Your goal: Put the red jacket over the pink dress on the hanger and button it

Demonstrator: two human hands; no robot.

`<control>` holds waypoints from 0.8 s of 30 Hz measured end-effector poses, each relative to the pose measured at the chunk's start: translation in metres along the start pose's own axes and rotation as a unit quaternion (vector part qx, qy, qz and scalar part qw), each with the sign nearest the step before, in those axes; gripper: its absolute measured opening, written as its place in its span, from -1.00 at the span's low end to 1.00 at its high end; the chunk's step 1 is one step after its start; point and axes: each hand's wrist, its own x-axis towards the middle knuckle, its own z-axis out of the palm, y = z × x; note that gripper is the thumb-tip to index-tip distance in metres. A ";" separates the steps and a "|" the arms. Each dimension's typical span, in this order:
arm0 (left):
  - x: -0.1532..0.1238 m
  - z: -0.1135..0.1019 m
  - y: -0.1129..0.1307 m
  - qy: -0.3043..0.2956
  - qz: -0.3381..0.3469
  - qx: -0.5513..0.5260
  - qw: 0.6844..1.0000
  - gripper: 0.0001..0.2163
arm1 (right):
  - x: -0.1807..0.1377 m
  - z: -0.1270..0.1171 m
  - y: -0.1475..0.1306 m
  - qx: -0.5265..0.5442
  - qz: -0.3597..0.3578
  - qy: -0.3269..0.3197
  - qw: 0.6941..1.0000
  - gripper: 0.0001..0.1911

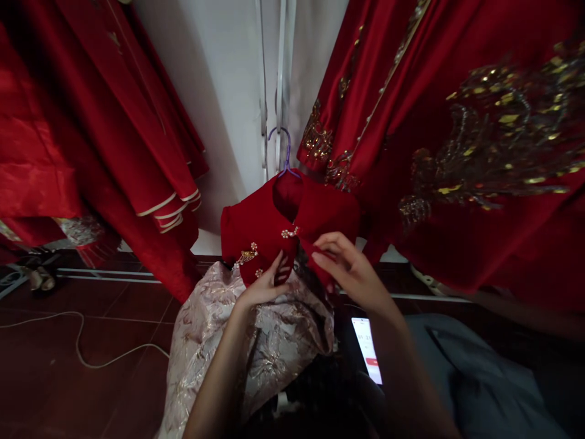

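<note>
A short red jacket [256,213] with beaded gold and pearl fastenings hangs on a purple hanger [287,155]. The fastening [289,233] below its neckline joins the two front edges, and lower down the front parts. My right hand [345,265] pinches a loose front flap of the jacket between thumb and fingers. My left hand [267,285] lies against the other lower front, its fingers stretched and apart on the cloth. Beneath both hands spreads a pale, shiny patterned fabric [205,323], draped toward me.
Red garments [159,152] hang at the left, and red gowns with gold sequins [493,134] at the right. A lit phone [367,350] sits below my right forearm. A pale cable [82,335] crosses the tiled floor; shoes [42,279] stand under the rack at the left.
</note>
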 end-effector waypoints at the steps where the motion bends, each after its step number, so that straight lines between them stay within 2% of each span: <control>1: -0.001 0.002 0.003 -0.019 0.018 -0.029 0.999 -0.11 | 0.000 0.008 -0.001 0.031 0.005 -0.020 0.999 -0.71; 3: -0.007 0.004 0.011 -0.031 0.053 -0.084 0.995 -0.05 | 0.000 0.021 0.004 0.058 0.009 -0.070 0.996 -0.59; 5: -0.014 0.005 0.020 0.002 0.059 -0.126 0.990 -0.15 | 0.003 0.028 0.015 0.035 0.010 -0.117 0.993 -0.54; 7: -0.018 0.005 0.027 0.053 0.036 -0.140 0.988 -0.30 | 0.007 0.033 0.026 -0.014 0.002 -0.127 0.992 -0.57; 10: -0.018 0.003 0.028 0.120 0.006 -0.113 0.986 -0.58 | 0.012 0.036 0.040 -0.076 -0.023 -0.071 0.994 -0.61; 12: -0.015 0.001 0.023 0.181 0.006 -0.110 0.977 -0.70 | 0.015 0.037 0.044 -0.112 -0.031 -0.026 0.993 -0.68; 16: -0.012 -0.004 0.012 0.302 -0.003 -0.143 0.942 -0.74 | 0.017 0.043 0.052 -0.171 -0.043 0.038 0.984 -0.82; 19: -0.015 -0.007 0.008 0.358 0.010 -0.138 0.923 -0.75 | 0.017 0.054 0.060 -0.157 -0.038 0.068 0.984 -0.73; 21: -0.017 -0.009 0.007 0.367 0.027 -0.109 0.923 -0.77 | 0.016 0.063 0.065 -0.128 -0.022 0.067 0.989 -0.62; 24: -0.020 -0.010 0.007 0.315 0.031 -0.074 0.946 -0.77 | 0.015 0.072 0.070 -0.090 0.005 0.045 0.995 -0.59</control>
